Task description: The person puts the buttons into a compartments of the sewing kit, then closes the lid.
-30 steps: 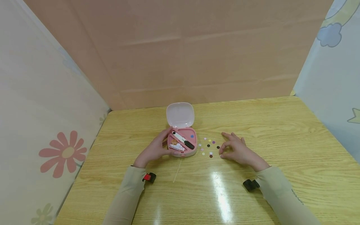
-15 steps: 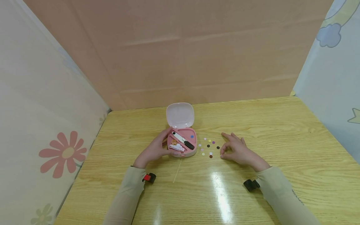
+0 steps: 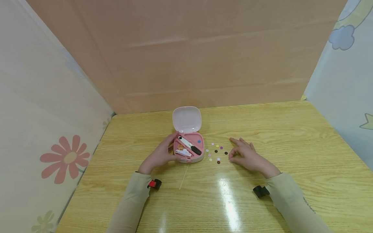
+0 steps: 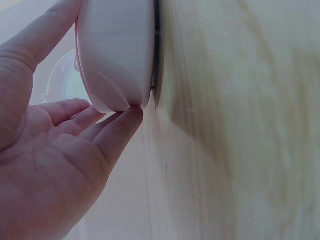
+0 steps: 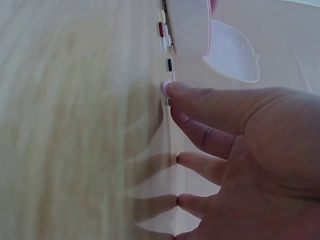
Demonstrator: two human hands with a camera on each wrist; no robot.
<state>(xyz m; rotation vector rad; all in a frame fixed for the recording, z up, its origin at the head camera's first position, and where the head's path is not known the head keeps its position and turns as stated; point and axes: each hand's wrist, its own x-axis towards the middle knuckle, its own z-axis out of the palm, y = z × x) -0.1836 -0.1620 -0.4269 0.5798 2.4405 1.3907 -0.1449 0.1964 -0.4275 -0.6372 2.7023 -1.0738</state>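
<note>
While your left hand (image 3: 159, 156) rests against the left side of the pink box (image 3: 188, 149), your fingers and thumb curve round its edge and hold it. In the left wrist view the box (image 4: 116, 52) fills the upper left of the frame, and your fingertips (image 4: 131, 114) touch its rounded lower corner. The box sits near the middle of the wooden table (image 3: 291, 136), a little left of centre in the head view. Its lid (image 3: 186, 118) stands open behind it. Inside the box you can see a black and white tool (image 3: 190, 145), a small blue dot (image 3: 199, 141) and some white bits (image 3: 183, 153).

Your right hand (image 3: 247, 157) lies on the table, right of centre in the head view, well apart from your left hand. Its fingers are loosely bent. I cannot tell if your thumb and finger pinch anything. Just to the left of that hand lies a little bunch of tiny buttons (image 3: 217, 152), between the hand and the box. In the right wrist view your fingertip (image 5: 170, 90) is right by one of the buttons (image 5: 169, 65), near the top middle of the frame.

A thin pale stick (image 3: 183, 177) lies on the table below the box.
</note>
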